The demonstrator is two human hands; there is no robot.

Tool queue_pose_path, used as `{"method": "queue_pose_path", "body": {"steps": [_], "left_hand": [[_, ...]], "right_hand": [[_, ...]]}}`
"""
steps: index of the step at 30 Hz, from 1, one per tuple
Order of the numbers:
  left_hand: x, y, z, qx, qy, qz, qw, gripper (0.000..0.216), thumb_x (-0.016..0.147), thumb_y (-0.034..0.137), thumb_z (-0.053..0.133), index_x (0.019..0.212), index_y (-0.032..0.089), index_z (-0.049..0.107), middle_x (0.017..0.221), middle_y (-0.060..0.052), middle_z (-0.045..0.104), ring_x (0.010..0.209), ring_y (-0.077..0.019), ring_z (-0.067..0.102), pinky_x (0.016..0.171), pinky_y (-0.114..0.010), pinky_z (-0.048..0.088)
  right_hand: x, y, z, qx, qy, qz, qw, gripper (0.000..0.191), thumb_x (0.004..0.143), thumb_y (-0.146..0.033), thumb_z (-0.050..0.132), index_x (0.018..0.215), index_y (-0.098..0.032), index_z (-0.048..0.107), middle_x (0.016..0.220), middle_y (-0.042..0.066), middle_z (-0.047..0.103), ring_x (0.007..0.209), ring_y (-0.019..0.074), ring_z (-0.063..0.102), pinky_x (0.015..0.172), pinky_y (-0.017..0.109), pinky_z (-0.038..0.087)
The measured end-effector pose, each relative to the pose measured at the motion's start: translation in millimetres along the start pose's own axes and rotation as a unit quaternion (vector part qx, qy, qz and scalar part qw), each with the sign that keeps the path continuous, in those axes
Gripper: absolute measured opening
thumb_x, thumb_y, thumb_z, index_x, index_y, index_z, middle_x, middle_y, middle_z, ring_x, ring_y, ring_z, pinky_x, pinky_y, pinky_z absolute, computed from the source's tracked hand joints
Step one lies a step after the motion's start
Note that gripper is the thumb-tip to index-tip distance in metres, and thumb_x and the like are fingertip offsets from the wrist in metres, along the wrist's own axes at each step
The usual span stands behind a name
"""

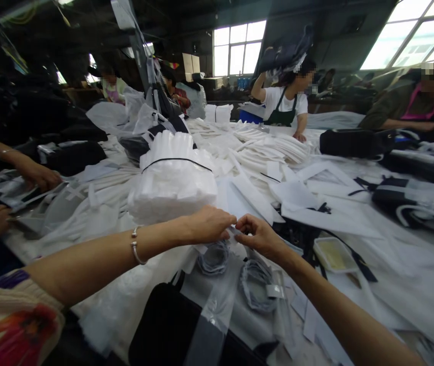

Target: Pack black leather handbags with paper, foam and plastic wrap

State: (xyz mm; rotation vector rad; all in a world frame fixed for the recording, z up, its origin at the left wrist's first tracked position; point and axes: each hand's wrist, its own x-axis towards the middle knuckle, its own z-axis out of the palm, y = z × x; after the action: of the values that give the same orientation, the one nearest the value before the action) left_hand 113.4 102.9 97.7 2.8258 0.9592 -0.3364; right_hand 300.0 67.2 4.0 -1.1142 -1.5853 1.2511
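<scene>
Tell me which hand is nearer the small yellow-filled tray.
Right. The right hand is just left of the tray; the left hand sits farther left, beyond the right.

Windows: bright panes at the back wall (pixel 238 48) and at upper right (pixel 415 33).
Ceiling: dark.
Surface: long, white (pixel 411 284), crossing the room.
Light: daylight only.

Garment workshop: cut white fabric pieces (pixel 262 152) heaped on shared worktable (pixel 392 284).
</scene>
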Motion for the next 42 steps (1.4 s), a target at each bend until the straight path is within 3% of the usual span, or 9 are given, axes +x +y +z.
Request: {"method": "queue_pose_path", "body": {"steps": [3, 6, 9, 12, 15, 20, 23, 33, 42], "left_hand": [[-13.5, -26.1, -1.2, -0.104, 0.03, 0.005, 0.994, 0.065, 0.078, 0.033, 0.072, 0.137, 0.017, 0.049, 0.132, -0.013, 0.06, 0.118, -0.0296, 0.059, 0.093, -0.033, 0.046], [-25.5, -60.8, 7.6, -0.288, -0.012, -0.049, 0.956, 0.08, 0.071, 0.034, 0.077, 0.141, 0.016, 0.043, 0.134, -0.015, 0.058, 0.119, -0.0278, 0.058, 0.095, -0.033, 0.045], [-34.0, -81.7, 28.0, -0.507, -0.064, -0.082, 0.855, 0.073, 0.073, 0.038, 0.076, 0.137, 0.018, 0.046, 0.123, -0.012, 0.065, 0.112, -0.0234, 0.062, 0.088, -0.031, 0.047], [-36.1, -80.5, 45.4, -0.659, -0.043, -0.092, 0.746, 0.054, 0.081, 0.049, 0.067, 0.125, 0.02, 0.054, 0.11, -0.009, 0.07, 0.108, -0.0204, 0.063, 0.083, -0.03, 0.047], [-35.1, -69.9, 48.4, -0.703, 0.001, -0.11, 0.703, 0.047, 0.085, 0.053, 0.06, 0.114, 0.017, 0.058, 0.095, -0.008, 0.072, 0.097, -0.0184, 0.066, 0.08, -0.028, 0.046], [-41.4, -60.4, 38.3, -0.684, 0.045, -0.04, 0.727, 0.05, 0.085, 0.047, 0.064, 0.125, 0.02, 0.051, 0.097, -0.006, 0.07, 0.091, -0.0168, 0.067, 0.079, -0.028, 0.046], [-43.4, -58.3, 42.5, -0.666, 0.083, 0.011, 0.741, 0.048, 0.072, 0.029, 0.078, 0.111, 0.019, 0.052, 0.094, -0.003, 0.068, 0.088, -0.0161, 0.066, 0.079, -0.029, 0.047], [-39.1, -52.0, 49.1, -0.514, 0.212, -0.051, 0.83, 0.008, 0.073, 0.015, 0.064, 0.078, 0.015, 0.057, 0.072, 0.002, 0.059, 0.07, -0.0123, 0.054, 0.066, -0.024, 0.041], [-38.5, -50.2, 47.8, -0.558, 0.217, -0.078, 0.798, 0.011, 0.081, 0.026, 0.057, 0.079, 0.016, 0.053, 0.094, -0.004, 0.063, 0.092, -0.0165, 0.059, 0.079, -0.026, 0.045]], "right_hand": [[-1.7, -0.1, -5.1, 0.06, -0.029, 0.048, 0.997, 0.027, 0.069, -0.027, 0.079, 0.089, -0.019, 0.062, 0.078, -0.003, 0.06, 0.068, 0.0108, 0.053, 0.061, 0.024, 0.04], [-3.1, -0.7, -8.4, 0.094, -0.055, 0.082, 0.991, 0.035, 0.068, -0.032, 0.081, 0.096, -0.019, 0.064, 0.079, -0.003, 0.062, 0.069, 0.0113, 0.055, 0.062, 0.024, 0.041], [-4.1, -0.3, -7.1, 0.074, -0.043, 0.067, 0.994, 0.036, 0.067, -0.037, 0.082, 0.095, -0.019, 0.066, 0.079, -0.001, 0.065, 0.072, 0.0142, 0.058, 0.066, 0.027, 0.045], [-6.0, 1.8, -2.3, -0.008, 0.005, 0.012, 1.0, 0.031, 0.068, -0.039, 0.079, 0.09, -0.021, 0.068, 0.083, 0.002, 0.068, 0.079, 0.0191, 0.061, 0.075, 0.032, 0.049], [-8.9, 5.0, 1.8, -0.115, 0.046, -0.041, 0.991, 0.022, 0.073, -0.038, 0.073, 0.09, -0.023, 0.069, 0.087, 0.004, 0.07, 0.083, 0.0217, 0.063, 0.08, 0.035, 0.05], [-12.1, 9.1, 2.7, -0.198, 0.053, -0.088, 0.975, 0.015, 0.08, -0.033, 0.067, 0.092, -0.025, 0.069, 0.089, 0.004, 0.071, 0.084, 0.0226, 0.065, 0.079, 0.034, 0.051], [-12.4, 9.9, 2.7, -0.214, 0.056, -0.104, 0.97, 0.014, 0.081, -0.032, 0.067, 0.092, -0.025, 0.069, 0.088, 0.003, 0.072, 0.082, 0.0223, 0.066, 0.078, 0.034, 0.051], [-13.9, 9.2, 4.1, -0.234, 0.049, -0.135, 0.962, 0.013, 0.083, -0.028, 0.065, 0.095, -0.025, 0.07, 0.091, 0.005, 0.072, 0.084, 0.0233, 0.068, 0.079, 0.035, 0.053], [-14.2, 8.0, 4.4, -0.228, 0.038, -0.135, 0.963, 0.013, 0.083, -0.026, 0.064, 0.095, -0.026, 0.069, 0.09, 0.004, 0.073, 0.081, 0.0223, 0.067, 0.078, 0.036, 0.054]]}}
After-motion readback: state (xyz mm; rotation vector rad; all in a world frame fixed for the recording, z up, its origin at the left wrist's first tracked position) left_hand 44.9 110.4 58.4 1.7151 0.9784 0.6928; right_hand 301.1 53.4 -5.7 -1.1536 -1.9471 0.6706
